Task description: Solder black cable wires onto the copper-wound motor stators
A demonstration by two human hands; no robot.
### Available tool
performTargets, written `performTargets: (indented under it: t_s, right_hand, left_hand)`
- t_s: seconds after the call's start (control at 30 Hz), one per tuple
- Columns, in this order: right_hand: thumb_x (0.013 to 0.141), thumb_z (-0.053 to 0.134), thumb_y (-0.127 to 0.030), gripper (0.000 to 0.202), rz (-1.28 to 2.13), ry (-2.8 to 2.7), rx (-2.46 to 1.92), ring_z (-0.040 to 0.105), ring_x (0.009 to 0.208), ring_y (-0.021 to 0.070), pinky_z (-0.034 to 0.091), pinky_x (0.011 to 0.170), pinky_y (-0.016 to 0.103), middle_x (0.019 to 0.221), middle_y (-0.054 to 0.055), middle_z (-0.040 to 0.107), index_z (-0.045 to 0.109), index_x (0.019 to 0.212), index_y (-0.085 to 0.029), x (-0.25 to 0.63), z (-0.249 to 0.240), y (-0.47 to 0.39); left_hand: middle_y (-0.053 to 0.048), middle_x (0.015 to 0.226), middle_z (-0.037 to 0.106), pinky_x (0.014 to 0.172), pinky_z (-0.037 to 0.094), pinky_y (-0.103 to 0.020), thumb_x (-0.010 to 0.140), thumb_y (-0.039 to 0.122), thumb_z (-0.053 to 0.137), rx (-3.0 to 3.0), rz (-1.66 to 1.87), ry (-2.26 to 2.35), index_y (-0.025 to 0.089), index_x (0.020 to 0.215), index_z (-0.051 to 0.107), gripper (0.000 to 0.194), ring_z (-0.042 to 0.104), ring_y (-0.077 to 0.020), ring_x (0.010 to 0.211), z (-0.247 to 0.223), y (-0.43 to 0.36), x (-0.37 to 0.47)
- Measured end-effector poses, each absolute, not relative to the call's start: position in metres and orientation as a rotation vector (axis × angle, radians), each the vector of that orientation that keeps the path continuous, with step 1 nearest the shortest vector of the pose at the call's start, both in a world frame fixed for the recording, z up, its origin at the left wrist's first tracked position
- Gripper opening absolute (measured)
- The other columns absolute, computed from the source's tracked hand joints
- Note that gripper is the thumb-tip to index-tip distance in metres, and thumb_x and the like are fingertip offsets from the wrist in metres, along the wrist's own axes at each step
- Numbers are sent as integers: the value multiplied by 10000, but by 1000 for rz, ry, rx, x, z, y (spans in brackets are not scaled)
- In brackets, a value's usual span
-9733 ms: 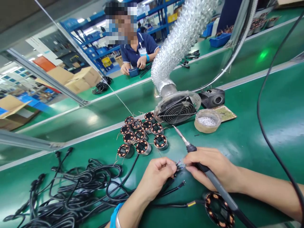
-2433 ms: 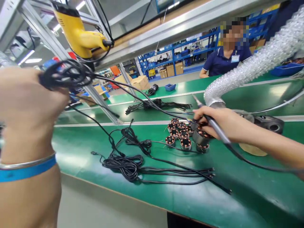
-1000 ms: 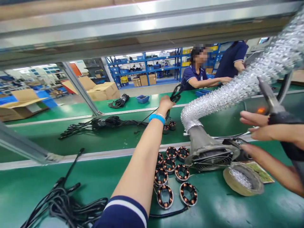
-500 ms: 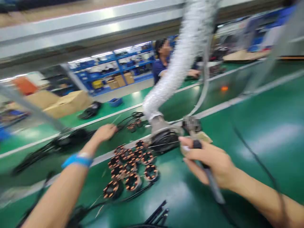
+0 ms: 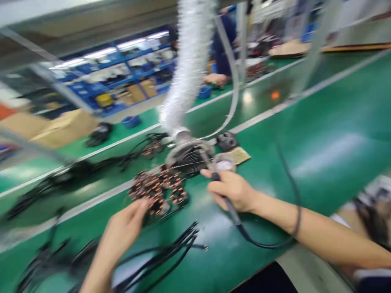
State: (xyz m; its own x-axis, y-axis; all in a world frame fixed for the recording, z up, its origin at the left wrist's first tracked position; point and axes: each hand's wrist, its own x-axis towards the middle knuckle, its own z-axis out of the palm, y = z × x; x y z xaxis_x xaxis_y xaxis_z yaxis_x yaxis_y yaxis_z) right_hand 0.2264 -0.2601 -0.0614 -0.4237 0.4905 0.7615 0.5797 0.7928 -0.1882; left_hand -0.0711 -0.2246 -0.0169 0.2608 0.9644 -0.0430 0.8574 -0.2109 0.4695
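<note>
My right hand [image 5: 233, 191] is wrapped around a soldering iron [image 5: 231, 209], its tip end reaching toward the black round fume extractor mouth [image 5: 191, 159]. A thin pale wire runs from near these fingers toward the left. Several copper-wound motor stators [image 5: 152, 187] lie bunched on the green bench, left of the extractor. My left hand [image 5: 126, 226] is at the near edge of the bunch, fingers closed together on a stator there; the hand partly hides it, and motion blurs the grip. Below, black cables [image 5: 175, 252] with bare ends lie near my left wrist.
A silver flexible duct [image 5: 186, 69] rises from the extractor. Behind it stand a round tin [image 5: 224, 162], a yellowish sponge [image 5: 240, 155] and a dark lump [image 5: 227, 141]. More black cables [image 5: 82, 173] lie along the sunken middle strip. A co-worker's hand [image 5: 216, 79] shows beyond.
My left hand has come back from the middle strip to the stators. My right hand still holds the soldering iron. The view has shifted, showing more of the near cables.
</note>
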Motion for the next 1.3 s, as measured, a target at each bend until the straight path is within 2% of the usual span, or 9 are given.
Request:
performTargets:
  t_s: [0.17, 0.3, 0.43, 0.7, 0.83, 0.9, 1.0, 1.17, 1.3]
  right_hand:
    - [848, 545, -51, 197, -61, -2037, -778, 692, 1060, 262, 584, 789, 367, 1193, 143, 687, 590, 948, -215, 234, -72, -259]
    - [844, 581, -69, 187, -64, -2070, -747, 707, 1051, 280, 608, 805, 378, 1132, 142, 714, 593, 951, -222, 225, -73, -262]
    - [848, 574, -74, 191, -42, -2093, -729, 703, 1072, 268, 617, 817, 363, 1035, 110, 741, 597, 957, -229, 220, -76, -266]
    - [798, 561, -157, 298, 344, -2275, -719, 680, 1117, 251, 603, 876, 393, 1170, 151, 700, 515, 1089, -203, 212, -81, -275]
    - [789, 649, -234, 357, 413, -2215, -810, 660, 1157, 283, 613, 845, 389, 1071, 124, 711, 480, 1103, -218, 198, -90, -282]
    - [803, 661, -250, 365, 385, -2142, -856, 617, 1222, 301, 618, 831, 383, 996, 104, 701, 466, 1111, -224, 192, -95, -286]
    - [816, 594, -190, 362, 411, -2120, -832, 596, 1249, 288, 616, 841, 369, 985, 93, 687, 444, 1144, -229, 191, -96, -289]
    - [730, 546, -110, 501, 606, -2301, -666, 587, 1265, 251, 578, 931, 349, 1094, 111, 682, 438, 1209, -211, 206, -90, -286]
    - [755, 601, -171, 457, 561, -2314, -701, 686, 1073, 252, 598, 834, 347, 1103, 115, 681, 455, 1185, -215, 211, -90, -285]
  left_hand:
    - [-51, 969, 759, 850, 503, -332, 956, 338, 381, 2099, 370, 1773, 192, 1015, 711, 366, 685, -220, 908, -32, -252, -59]
    - [-92, 940, 754, 809, 510, -349, 886, 369, 528, 2159, 339, 1928, 158, 1255, 634, 438, 697, -261, 897, -40, -245, -31]
    - [-90, 1052, 751, 825, 504, -339, 854, 369, 570, 2237, 298, 1899, 201, 1250, 667, 441, 688, -273, 969, -40, -247, -18]
    - [12, 647, 613, 612, 408, -261, 885, 303, 540, 2155, 399, 1480, 215, 1283, 663, 426, 568, -166, 633, -39, -268, -31]
    - [-27, 827, 721, 715, 448, -277, 951, 271, 430, 2148, 358, 1404, 225, 1290, 656, 410, 632, -188, 776, -48, -272, -32]
    - [-36, 933, 740, 754, 449, -271, 956, 247, 411, 2148, 373, 1336, 224, 1195, 702, 378, 640, -184, 830, -52, -273, -29]
    - [-4, 718, 661, 634, 397, -247, 893, 195, 478, 2112, 373, 1303, 194, 941, 750, 277, 566, -152, 661, -57, -273, -28]
    - [60, 569, 429, 554, 295, -242, 899, 239, 501, 2030, 484, 1332, 203, 1167, 682, 325, 409, -124, 543, -64, -271, -27]
    - [56, 558, 433, 549, 276, -238, 889, 275, 550, 2044, 359, 1205, 172, 873, 709, 190, 384, -101, 531, -63, -270, -25]
